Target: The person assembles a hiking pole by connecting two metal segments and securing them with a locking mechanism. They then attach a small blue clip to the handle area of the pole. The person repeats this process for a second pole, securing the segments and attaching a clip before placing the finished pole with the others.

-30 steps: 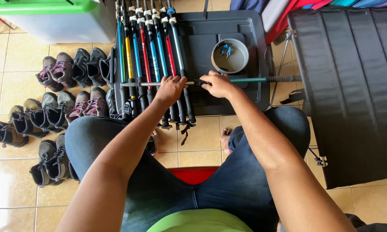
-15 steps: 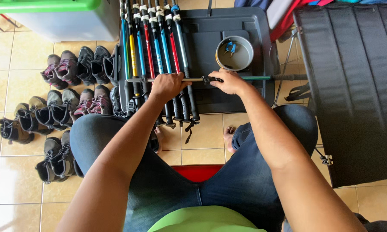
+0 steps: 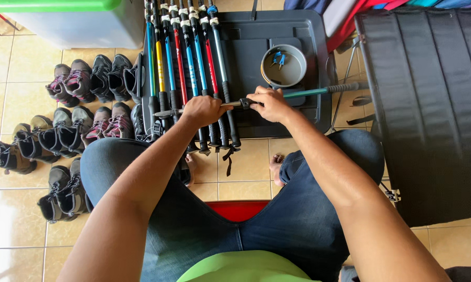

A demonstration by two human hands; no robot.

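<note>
I sit with a green trekking pole (image 3: 308,93) held crosswise in front of me. My left hand (image 3: 204,110) grips its thin silver lower section. My right hand (image 3: 269,103) closes around the black clamp at the pole's middle. The pole's dark handle end points right, toward a black folded cot (image 3: 429,104). Under my hands lie several more trekking poles (image 3: 186,68), blue, red and yellow, side by side with their grips toward me.
A dark plastic lid (image 3: 246,52) holds a grey round bowl (image 3: 284,65) with small blue parts. Rows of hiking shoes (image 3: 78,109) stand on the tiled floor at left. A tub with a green lid (image 3: 63,18) sits at top left.
Both hands stay on the green pole. The view has shifted slightly and the pole sits a little further right across the lid.
</note>
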